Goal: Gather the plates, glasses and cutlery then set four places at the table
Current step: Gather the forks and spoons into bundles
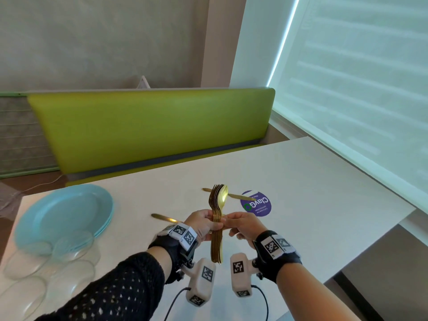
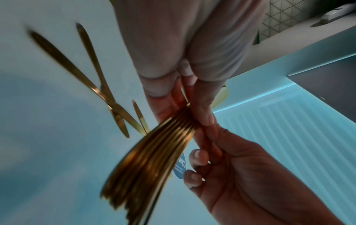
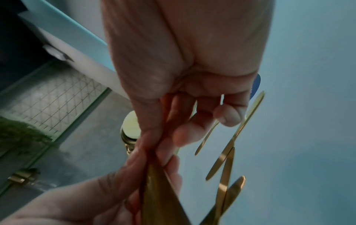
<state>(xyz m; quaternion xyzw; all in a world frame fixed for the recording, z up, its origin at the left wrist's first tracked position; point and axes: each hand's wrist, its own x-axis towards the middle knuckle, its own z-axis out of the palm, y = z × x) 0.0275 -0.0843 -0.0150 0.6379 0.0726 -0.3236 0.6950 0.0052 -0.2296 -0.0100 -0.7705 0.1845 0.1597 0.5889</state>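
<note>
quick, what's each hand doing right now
Left hand: gripping the gold cutlery bundle.
Right hand: pinching the same bundle.

A bundle of cutlery (image 1: 217,224) is gold-coloured metal, polished and mirror-bright, with light glinting along the stacked handles. Two loose knives (image 1: 165,218) of the same shiny gold metal lie on the worktop (image 1: 312,186), which is white, smooth and faintly satin. A stack of pale blue plates (image 1: 64,214) has a glossy glazed finish. Clear glass dishes (image 1: 46,269) beside them are transparent and smooth. A round sticker (image 1: 259,205) looks like glossy purple printed paper. The green bench seat (image 1: 150,126) is smooth padded vinyl. The left sleeve (image 1: 111,295) is black open-knit cloth.
</note>
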